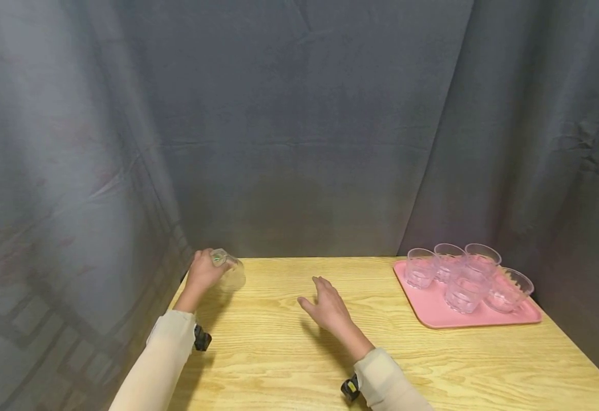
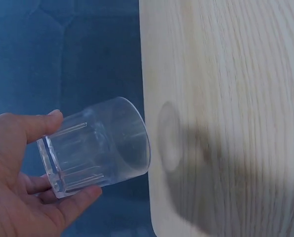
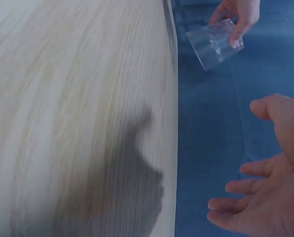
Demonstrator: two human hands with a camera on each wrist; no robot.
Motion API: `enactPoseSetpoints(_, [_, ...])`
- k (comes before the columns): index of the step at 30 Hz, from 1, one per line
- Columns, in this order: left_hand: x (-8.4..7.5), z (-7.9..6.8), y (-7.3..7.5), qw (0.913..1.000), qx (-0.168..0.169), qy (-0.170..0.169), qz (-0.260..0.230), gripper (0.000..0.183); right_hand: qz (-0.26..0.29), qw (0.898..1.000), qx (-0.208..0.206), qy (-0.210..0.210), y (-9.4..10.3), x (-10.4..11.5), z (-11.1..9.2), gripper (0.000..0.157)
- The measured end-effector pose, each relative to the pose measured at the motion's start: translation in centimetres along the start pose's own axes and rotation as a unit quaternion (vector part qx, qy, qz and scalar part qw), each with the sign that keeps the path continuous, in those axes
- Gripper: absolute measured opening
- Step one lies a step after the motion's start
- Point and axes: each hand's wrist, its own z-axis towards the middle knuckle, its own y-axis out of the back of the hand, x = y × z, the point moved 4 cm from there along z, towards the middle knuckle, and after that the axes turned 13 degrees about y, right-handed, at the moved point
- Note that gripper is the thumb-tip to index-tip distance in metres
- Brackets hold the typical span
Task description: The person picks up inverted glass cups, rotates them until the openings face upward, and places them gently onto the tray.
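Observation:
At the far left of the table, my left hand grips a clear tumbler by its base end. The left wrist view shows the thumb on one side of the tumbler and fingers on the other, its open rim pointing toward the tabletop, tilted, close over the wood. My right hand hovers over the middle of the table, fingers spread and holding nothing. In the right wrist view, the right hand is apart from the tumbler, which shows at the top with the left hand around its base.
A pink tray sits at the right of the wooden table, carrying several clear tumblers, mouths up and close together. Grey curtains hang behind the table and along both sides.

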Motion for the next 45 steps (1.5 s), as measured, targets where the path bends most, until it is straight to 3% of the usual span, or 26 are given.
enactPoseSetpoints(19, [-1.8,-1.8,-1.1,0.9975,0.012,-0.032,-0.062,0.082,0.033,0.999,0.006,-0.007,-0.5,0.3,0.8,0.072])
enactPoseSetpoints(45, [-3.1,-4.2,-3.7,0.9864,0.020,-0.022,-0.162,0.075,0.159,0.987,0.003,-0.037,-1.6,-0.5,2.0,0.073])
